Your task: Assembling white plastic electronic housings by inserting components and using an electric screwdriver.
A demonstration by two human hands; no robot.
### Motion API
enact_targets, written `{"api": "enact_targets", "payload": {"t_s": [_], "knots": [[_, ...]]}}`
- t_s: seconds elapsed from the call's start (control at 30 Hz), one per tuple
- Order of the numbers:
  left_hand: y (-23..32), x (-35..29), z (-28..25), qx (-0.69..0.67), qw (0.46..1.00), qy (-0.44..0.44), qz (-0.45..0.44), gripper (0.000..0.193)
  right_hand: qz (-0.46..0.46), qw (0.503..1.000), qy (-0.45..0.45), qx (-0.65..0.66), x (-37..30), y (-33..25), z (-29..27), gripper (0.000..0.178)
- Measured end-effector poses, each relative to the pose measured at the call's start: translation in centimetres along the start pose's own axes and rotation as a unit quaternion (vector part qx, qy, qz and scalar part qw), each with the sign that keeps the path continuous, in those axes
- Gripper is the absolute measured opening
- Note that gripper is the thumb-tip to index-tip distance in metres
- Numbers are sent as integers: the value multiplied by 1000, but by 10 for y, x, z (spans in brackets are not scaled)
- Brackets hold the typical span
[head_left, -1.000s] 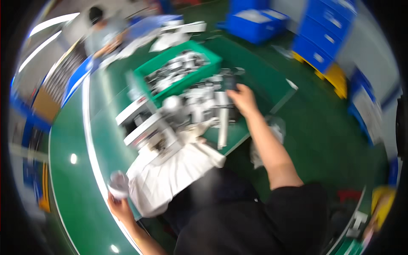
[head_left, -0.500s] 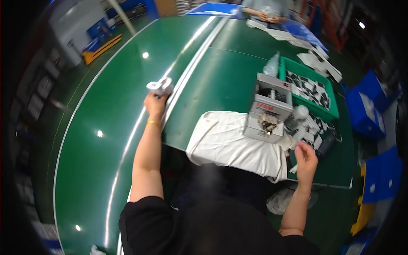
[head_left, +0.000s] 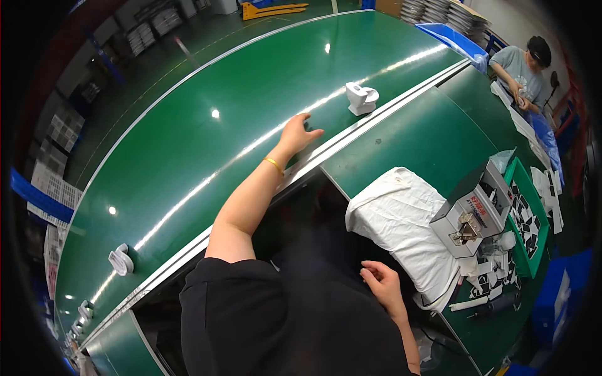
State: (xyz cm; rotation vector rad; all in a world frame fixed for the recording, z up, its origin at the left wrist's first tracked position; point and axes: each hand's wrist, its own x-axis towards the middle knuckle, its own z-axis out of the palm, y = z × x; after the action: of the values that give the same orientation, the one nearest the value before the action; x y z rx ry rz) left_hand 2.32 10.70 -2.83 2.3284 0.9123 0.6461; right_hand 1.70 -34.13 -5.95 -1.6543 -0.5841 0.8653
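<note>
My left hand (head_left: 298,134) is over the green conveyor belt (head_left: 251,94), thumb and fingers apart and nothing in it. Ahead of it and to the right, a small white toilet-shaped piece (head_left: 361,100) stands upright on the belt, apart from my fingers. A similar white piece (head_left: 121,259) rests on the belt at the left. My right hand (head_left: 384,287) hovers in front of my body, left of the white cloth (head_left: 404,210). Its fingers are loosely bent and I see nothing held in them.
A grey box-shaped device (head_left: 467,219) stands beside the cloth. Right of it is a green bin (head_left: 542,250) of black and white pieces; more lie near a dark cylindrical tool (head_left: 498,305). A metal rail (head_left: 401,113) edges the belt. Another person (head_left: 525,75) works at the far right.
My left hand has let go of the white toilet-shaped piece, which now stands on the belt. My right hand has drawn back from beside the device toward my body. The view has turned left.
</note>
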Motion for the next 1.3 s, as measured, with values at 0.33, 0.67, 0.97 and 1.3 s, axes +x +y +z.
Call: {"api": "enact_targets", "payload": {"t_s": [0.33,0.67,0.97,1.3], "knots": [[-69,-71,-99,134,987,65,-68,70,143,972,-51,-179,108,201,5,25],[-218,-313,-363,472,680,213,-519,73,178,982,-67,-18,88,150,-8,22],[-351,-422,-392,347,666,378,-541,81,172,983,-55,-18,85,158,-5,22],[5,-130,-184,-191,973,-122,-35,66,-33,995,-71,68,7,-8,19,34]]}}
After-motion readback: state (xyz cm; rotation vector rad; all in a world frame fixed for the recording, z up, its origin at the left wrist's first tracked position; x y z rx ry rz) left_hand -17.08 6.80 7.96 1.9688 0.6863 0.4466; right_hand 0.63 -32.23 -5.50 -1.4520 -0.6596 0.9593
